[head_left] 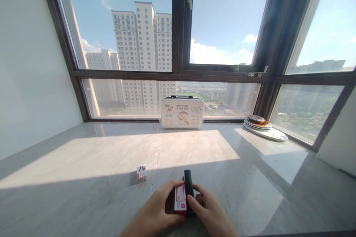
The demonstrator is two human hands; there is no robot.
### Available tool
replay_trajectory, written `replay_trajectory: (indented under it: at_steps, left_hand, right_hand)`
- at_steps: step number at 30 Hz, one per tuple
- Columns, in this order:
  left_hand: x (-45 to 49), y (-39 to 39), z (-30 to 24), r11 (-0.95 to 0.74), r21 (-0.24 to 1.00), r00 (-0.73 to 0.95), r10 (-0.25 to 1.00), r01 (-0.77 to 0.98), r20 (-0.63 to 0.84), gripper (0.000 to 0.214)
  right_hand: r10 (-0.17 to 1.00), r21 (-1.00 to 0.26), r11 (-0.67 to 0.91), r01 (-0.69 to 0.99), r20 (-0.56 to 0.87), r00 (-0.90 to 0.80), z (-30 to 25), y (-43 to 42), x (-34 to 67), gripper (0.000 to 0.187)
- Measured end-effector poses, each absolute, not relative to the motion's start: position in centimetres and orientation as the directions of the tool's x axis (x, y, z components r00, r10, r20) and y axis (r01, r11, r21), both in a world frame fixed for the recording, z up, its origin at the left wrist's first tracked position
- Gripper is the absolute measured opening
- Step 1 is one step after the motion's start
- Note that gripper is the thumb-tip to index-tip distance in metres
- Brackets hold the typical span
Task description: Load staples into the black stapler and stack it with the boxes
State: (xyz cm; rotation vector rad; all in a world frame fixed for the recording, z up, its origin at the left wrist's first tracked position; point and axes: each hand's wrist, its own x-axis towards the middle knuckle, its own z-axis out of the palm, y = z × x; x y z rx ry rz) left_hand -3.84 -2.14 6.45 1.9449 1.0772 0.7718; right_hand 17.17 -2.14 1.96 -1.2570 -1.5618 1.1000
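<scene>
Near the front of the counter, my left hand [156, 207] is closed around a small white and pink box [180, 199], thumb and fingers at its two ends. Right beside that box stands a long black stapler [188, 183], its far end pointing toward the window. My right hand [210, 207] grips the stapler from the right, with the thumb on its near part and the index finger along its side. Farther left, a little white box [141, 173] with red marks and a dark picture rests on the counter, apart from both hands.
A white case [182, 118] with cartoon prints and a dark handle stands against the window. Several stacked plates [264, 134] lie in the right back corner. The grey marble-look counter [97, 200] runs up to dark window frames, with a white wall [27, 63] at left.
</scene>
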Motion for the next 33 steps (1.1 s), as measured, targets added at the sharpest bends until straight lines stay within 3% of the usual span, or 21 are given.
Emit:
replay_trajectory:
  at_steps: [5,7,9,10,12,13,17,26,33]
  left_hand:
    - [-4.0,-2.0,5.6,-0.342,0.854,0.442,0.884,0.391,0.152,0.095]
    - [-5.4,-1.6,5.5,-0.374,0.83,0.387,0.898,0.414,0.211,0.082]
    - [-7.9,-0.8,5.6,-0.374,0.773,0.245,0.926,0.512,0.286,0.043]
    - [-9.4,-0.2,5.6,-0.335,0.733,0.144,0.939,0.592,0.312,0.036]
    - [-12.3,1.1,5.7,-0.145,0.633,-0.077,0.948,0.76,0.31,0.045]
    - [-13.5,1.8,5.7,-0.061,0.593,-0.109,0.963,0.803,0.246,0.05]
    - [-13.8,3.4,5.3,-0.062,0.523,-0.005,0.992,0.85,0.125,0.055]
    - [-5.3,2.8,4.5,-0.236,0.495,0.191,0.971,0.836,0.141,0.056]
    - [-5.3,3.4,4.9,-0.2,0.488,0.171,0.98,0.849,0.104,0.062]
  right_hand:
    - [0.986,-0.949,0.116,0.292,0.075,-0.15,1.5,-2.0,17.6,0.071]
    - [0.993,-0.942,0.094,0.322,0.066,-0.095,1.5,-2.2,17.9,0.079]
    - [0.997,-0.922,0.064,0.381,0.043,-0.064,1.7,-2.6,18.2,0.092]
    - [0.998,-0.906,0.052,0.42,0.027,-0.064,2.0,-2.8,18.3,0.099]
    - [0.996,-0.863,0.04,0.503,-0.008,-0.093,2.7,-3.3,18.3,0.109]
    - [0.994,-0.84,0.044,0.541,-0.02,-0.112,3.1,-3.4,18.2,0.111]
    - [0.986,-0.778,0.105,0.62,0.0,-0.166,5.1,-3.8,17.1,0.1]
    - [0.97,-0.742,0.193,0.641,0.048,-0.237,5.7,-3.3,16.3,0.052]
    - [0.965,-0.743,0.213,0.635,0.058,-0.255,5.6,-3.1,16.6,0.059]
